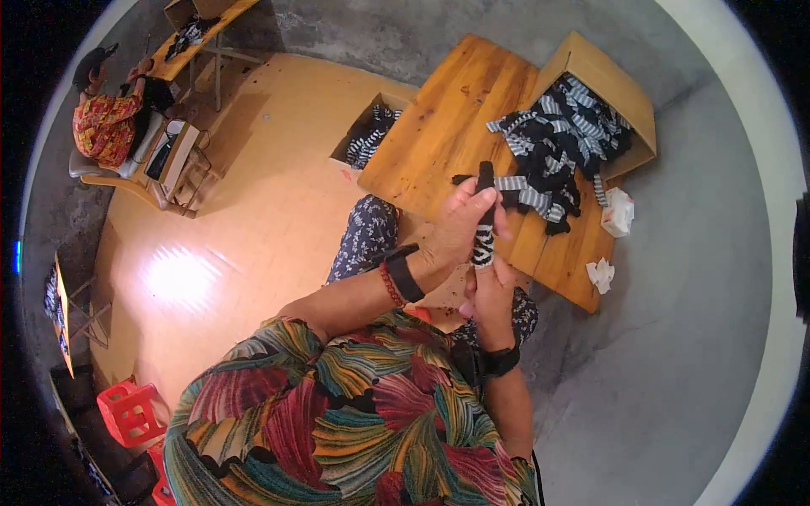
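Note:
Over the near edge of the table, a narrow knitted sock (483, 239), black at its upper end with black-and-white stripes below, stands roughly upright between my hands. My left hand (456, 223) is closed around its black part, the thumb pressed on the front. Below it, my right hand (493, 291) is at the striped lower end, fingers together; whether some fingers are inside the opening I cannot tell. Just beyond my hands, a pile of black and grey-striped knitted pieces (548, 139) spills from a tipped cardboard box (637, 118) onto the wooden table (447, 110).
A floor carton (369, 139) with striped knits stands left of the table. A tissue pack (618, 212) and crumpled tissue (600, 275) lie at the table's right edge. Far left, another person (110, 126) sits at a bench. Red stools (131, 411) stand lower left.

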`<state>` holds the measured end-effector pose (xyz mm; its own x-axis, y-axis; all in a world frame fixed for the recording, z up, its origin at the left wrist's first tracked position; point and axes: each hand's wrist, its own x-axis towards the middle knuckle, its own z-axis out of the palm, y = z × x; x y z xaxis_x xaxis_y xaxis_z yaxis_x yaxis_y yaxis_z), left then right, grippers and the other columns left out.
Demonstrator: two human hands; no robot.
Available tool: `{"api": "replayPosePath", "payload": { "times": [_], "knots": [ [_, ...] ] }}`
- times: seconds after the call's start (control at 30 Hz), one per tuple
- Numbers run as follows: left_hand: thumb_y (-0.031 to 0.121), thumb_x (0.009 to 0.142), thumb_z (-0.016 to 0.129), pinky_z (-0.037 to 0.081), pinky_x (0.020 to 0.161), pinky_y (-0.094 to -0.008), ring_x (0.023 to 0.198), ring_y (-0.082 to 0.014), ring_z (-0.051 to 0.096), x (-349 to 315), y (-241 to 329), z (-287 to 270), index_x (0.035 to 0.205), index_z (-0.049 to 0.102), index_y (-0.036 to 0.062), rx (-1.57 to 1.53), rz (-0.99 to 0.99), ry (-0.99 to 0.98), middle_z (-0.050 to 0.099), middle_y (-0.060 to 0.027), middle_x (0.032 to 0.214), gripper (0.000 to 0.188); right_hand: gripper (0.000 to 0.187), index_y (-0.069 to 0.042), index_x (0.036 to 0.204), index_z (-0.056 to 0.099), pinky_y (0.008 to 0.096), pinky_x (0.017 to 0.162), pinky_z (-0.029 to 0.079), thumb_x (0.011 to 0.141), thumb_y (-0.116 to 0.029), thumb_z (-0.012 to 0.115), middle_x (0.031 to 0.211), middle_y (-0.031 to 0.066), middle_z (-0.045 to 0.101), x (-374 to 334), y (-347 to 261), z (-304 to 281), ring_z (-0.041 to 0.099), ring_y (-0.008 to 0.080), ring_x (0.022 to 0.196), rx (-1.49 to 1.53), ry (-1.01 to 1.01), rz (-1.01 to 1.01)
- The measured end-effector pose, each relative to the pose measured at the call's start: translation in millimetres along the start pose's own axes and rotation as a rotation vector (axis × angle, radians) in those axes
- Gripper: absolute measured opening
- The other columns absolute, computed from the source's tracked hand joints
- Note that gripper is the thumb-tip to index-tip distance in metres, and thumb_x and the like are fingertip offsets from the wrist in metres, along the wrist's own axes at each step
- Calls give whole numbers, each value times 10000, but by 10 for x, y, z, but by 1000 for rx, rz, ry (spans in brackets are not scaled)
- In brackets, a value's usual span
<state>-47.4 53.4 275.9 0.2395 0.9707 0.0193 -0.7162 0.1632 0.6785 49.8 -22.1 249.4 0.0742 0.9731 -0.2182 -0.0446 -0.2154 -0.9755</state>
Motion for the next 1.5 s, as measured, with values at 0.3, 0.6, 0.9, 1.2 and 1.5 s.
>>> {"api": "replayPosePath", "payload": {
  "times": [0.3, 0.6, 0.9, 1.2, 1.5],
  "knots": [
    [247, 862, 482, 461, 597, -249, 626, -144, 567, 16, 194, -66, 896, 491, 49, -5, -60, -177, 569, -53, 708, 201, 209, -71, 784, 476, 209, 350, 244, 885, -253, 453, 471, -18, 357, -34, -237, -244, 283, 63, 356, 267, -237, 276],
    [222, 831, 527, 473, 611, -252, 638, -126, 572, 166, 402, -127, 798, 583, 13, 206, -119, 6, 599, -49, 714, 218, 251, -34, 824, 537, 216, 399, 352, 870, -274, 477, 515, -19, 421, -88, -601, -385, 453, 87, 424, -177, -140, 165],
    [205, 731, 653, 346, 436, -187, 482, -47, 474, 140, 529, -217, 705, 623, 35, 652, -307, -81, 537, 22, 562, 175, 273, 8, 640, 449, 290, 430, 291, 812, -196, 503, 498, -2, 399, -55, -530, -758, 362, 118, 464, -768, -18, -259],
    [159, 670, 687, 265, 375, -223, 405, -44, 365, 109, 169, -313, 511, 529, 71, 770, -252, -282, 404, 48, 452, 241, 324, 1, 567, 440, 371, 436, 324, 759, -240, 538, 517, 167, 425, -51, -764, -860, 447, 308, 455, -1172, -146, -486],
    [108, 725, 621, 395, 603, -182, 675, -66, 529, 2, 129, -191, 773, 611, 18, 265, -439, -352, 580, -2, 772, 103, 228, -26, 606, 592, 268, 403, 326, 750, -196, 545, 483, 6, 479, 19, -203, -925, 437, 109, 414, -507, -387, 63]
  ]
}}
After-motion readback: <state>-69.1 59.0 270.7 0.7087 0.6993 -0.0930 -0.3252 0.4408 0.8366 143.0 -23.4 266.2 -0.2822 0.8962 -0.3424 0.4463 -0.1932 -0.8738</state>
